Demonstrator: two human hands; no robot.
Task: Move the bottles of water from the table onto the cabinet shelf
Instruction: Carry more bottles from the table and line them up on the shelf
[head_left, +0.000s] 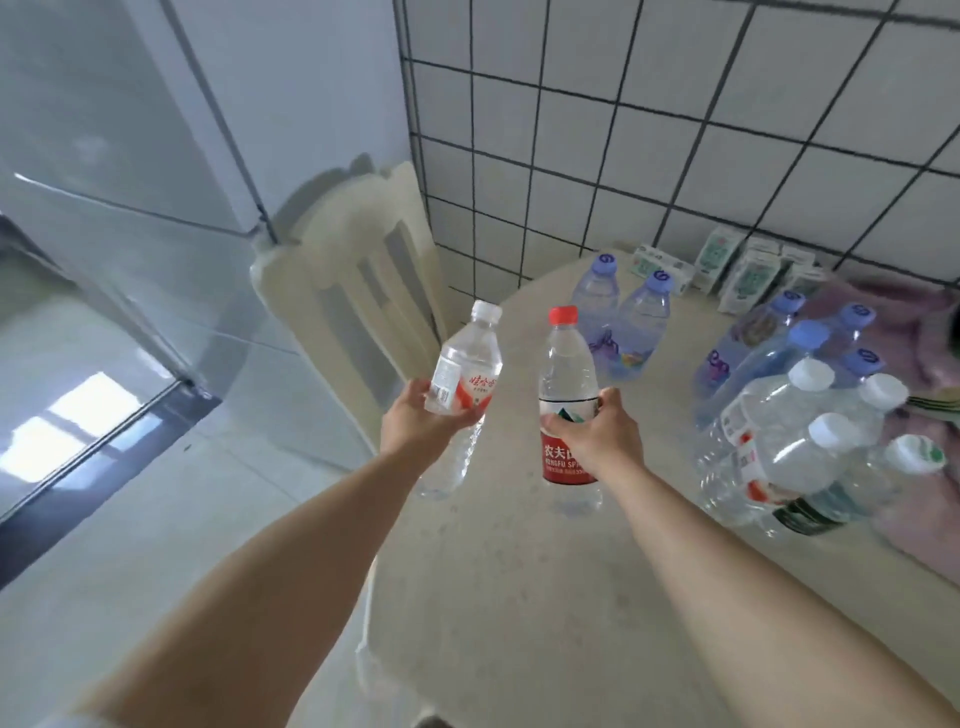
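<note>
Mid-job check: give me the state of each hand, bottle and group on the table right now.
Left hand: grips white-capped clear bottle, lifted, tilted.
Right hand: grips red-capped clear bottle, upright.
Blue-capped bottles: standing on round beige table.
White-capped bottle cluster: standing, capped.

My left hand (415, 423) grips a clear white-capped bottle (464, 382) with a red-and-white label, tilted, cap leaning up and to the right, over the tabletop (519, 597) edge. My right hand (597, 441) grips a clear red-capped bottle (567, 400) with a red label, near upright, above the tabletop. Two blue-capped bottles (623, 317) stand together near the far tabletop edge. To the right, a cluster of blue-capped bottles (789, 353) stands touching a nearer cluster of clear white-capped bottles (800, 447); among them, one with a dark green label (810, 512).
</note>
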